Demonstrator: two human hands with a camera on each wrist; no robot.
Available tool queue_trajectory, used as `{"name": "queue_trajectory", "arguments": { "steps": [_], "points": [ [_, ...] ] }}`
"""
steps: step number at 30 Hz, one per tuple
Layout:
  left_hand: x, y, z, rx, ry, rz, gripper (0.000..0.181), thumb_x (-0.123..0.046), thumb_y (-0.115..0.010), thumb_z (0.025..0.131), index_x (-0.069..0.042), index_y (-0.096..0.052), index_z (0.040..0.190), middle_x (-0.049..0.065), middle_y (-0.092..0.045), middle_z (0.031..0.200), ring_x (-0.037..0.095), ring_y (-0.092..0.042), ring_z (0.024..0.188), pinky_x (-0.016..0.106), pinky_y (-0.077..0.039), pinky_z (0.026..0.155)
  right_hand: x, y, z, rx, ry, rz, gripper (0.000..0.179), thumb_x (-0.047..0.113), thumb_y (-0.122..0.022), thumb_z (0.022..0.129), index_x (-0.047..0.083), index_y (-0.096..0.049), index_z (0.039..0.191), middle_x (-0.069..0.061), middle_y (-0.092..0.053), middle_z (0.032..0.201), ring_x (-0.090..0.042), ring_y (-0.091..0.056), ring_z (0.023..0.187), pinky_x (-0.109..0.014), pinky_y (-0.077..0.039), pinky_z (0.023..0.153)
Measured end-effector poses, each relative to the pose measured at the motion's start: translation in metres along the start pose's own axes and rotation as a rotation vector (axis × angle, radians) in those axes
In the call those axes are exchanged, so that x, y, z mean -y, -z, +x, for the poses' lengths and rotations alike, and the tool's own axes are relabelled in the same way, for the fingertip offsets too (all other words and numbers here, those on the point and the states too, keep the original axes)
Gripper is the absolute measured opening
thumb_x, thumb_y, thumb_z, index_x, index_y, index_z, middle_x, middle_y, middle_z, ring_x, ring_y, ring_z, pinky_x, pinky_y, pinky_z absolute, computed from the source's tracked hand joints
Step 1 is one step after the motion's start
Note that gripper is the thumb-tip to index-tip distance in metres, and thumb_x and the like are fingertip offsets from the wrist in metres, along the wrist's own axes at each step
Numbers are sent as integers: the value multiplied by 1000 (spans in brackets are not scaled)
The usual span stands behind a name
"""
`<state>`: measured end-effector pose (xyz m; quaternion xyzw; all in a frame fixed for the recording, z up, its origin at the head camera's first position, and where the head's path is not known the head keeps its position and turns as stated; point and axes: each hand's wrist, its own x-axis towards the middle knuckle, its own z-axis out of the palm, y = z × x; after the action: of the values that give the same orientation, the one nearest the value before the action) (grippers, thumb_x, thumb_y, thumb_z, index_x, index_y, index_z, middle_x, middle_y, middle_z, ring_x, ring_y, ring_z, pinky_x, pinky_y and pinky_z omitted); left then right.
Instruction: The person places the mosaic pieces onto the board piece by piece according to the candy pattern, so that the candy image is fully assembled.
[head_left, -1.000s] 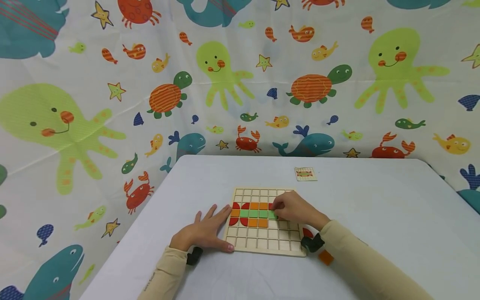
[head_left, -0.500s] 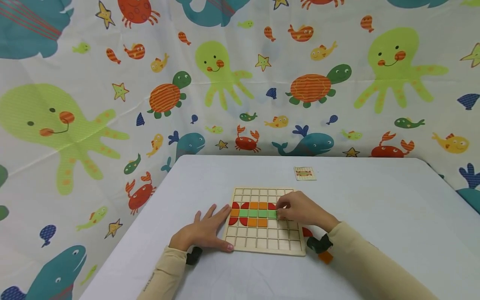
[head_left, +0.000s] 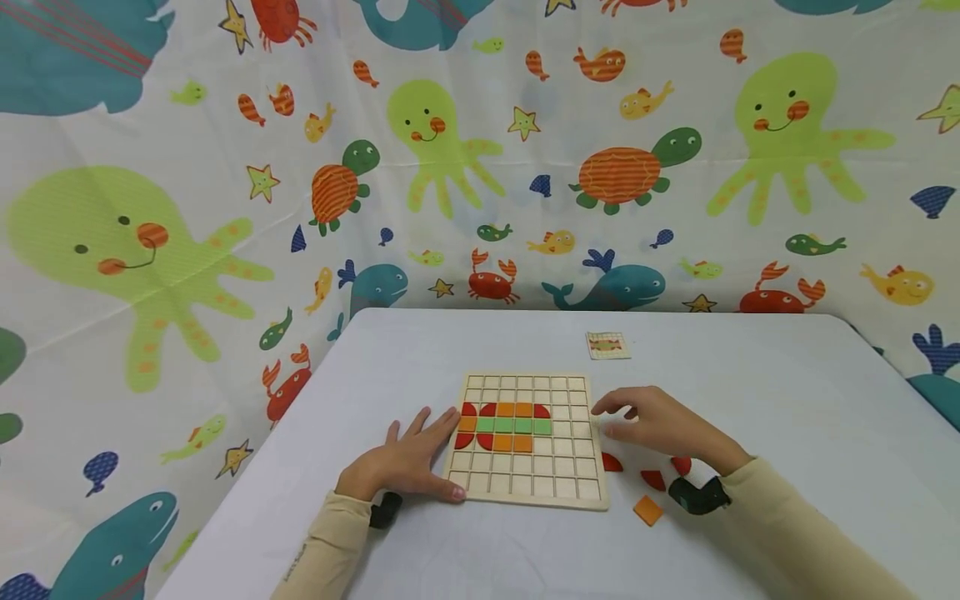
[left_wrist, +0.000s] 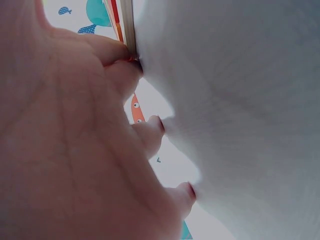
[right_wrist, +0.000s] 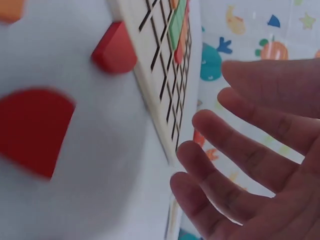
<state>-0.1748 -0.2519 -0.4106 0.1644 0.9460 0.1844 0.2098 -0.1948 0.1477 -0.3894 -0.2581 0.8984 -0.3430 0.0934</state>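
Observation:
A wooden grid board lies on the white table. On it sit red quarter-round tiles, orange square tiles and a row of green square tiles. My left hand rests at the board's left edge with fingers spread, its fingertips down on the table in the left wrist view. Off the board's right edge hovers my right hand, fingers loosely bent and holding nothing. In the right wrist view its fingers are apart, and a red quarter-round tile lies against the board's edge.
Loose red tiles and an orange square tile lie right of the board, near my right wrist. A small pattern card lies behind the board. A curtain printed with sea animals hangs behind the table.
My right hand has let go of a red tile, now in the grid above the last green one, and has moved right, off the board. My left hand has stayed put.

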Motion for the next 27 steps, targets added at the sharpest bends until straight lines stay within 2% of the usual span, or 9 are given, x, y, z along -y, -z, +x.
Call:
{"name": "queue_trajectory", "arguments": {
  "steps": [3,9,14,20,27],
  "points": [
    [1,-1,1,1,4,0,124,-58,-90,79,-12,-23,172,4,-19,178,40,-2,163,75,2,122,-8,6,-12,22,-2,9,33,15,-79,97,5,-74,128,-6,-72,123,-30,-64,113,-53,-57,97],
    [0,-1,1,-1,5,-4,124,-57,-91,78,-13,-24,172,4,-20,178,40,-2,163,76,2,122,-25,21,-33,128,-73,60,37,12,-79,95,11,-72,130,-4,-63,121,-27,-57,107,-35,-58,79],
    [0,-2,1,-3,-1,-5,124,-58,-91,78,-12,-24,172,4,-20,178,40,-2,163,76,2,121,-38,29,-46,197,-117,8,34,11,-82,91,15,-73,123,-2,-59,117,-26,-53,106,-33,-56,79],
    [1,-2,0,-2,-2,-1,124,-59,-90,78,-13,-23,172,3,-19,178,40,-2,163,75,1,122,-53,34,-54,219,-154,-48,30,8,-87,87,16,-69,110,0,-56,106,-23,-52,101,-30,-53,80],
    [1,-2,0,1,6,0,124,-59,-90,79,-14,-23,172,3,-19,178,40,-2,163,75,1,122,-57,32,-57,208,-140,-35,29,3,-86,86,14,-64,100,-1,-52,94,-21,-50,91,-27,-47,72]
  ]
}}
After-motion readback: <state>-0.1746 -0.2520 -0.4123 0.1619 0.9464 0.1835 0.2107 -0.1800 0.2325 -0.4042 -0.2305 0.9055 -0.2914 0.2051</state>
